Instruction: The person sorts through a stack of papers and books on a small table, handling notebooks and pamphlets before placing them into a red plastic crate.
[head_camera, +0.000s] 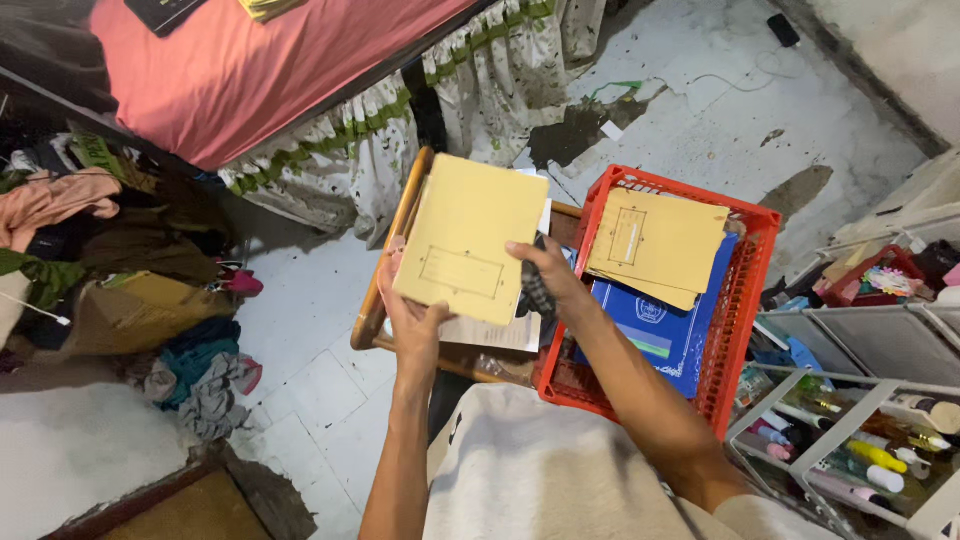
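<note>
**A wooden chair, a rack and a tiled floor carry the things**

A wooden chair (372, 300) stands on the pale tiled floor (320, 400), and a red plastic crate (745, 290) rests on its seat. In the crate lie tan folders (655, 245) over a blue book (650, 320). A heap of clothes (190, 370) lies on the floor to the left. At right, a white wire rack (850, 420) holds bottles (870, 455).

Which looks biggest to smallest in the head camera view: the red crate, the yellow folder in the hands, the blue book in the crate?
1. Red crate.
2. Yellow folder, held nearer the camera, so its size is flattered.
3. Blue book, partly covered by another yellow folder, so its rank is unsure.
</note>
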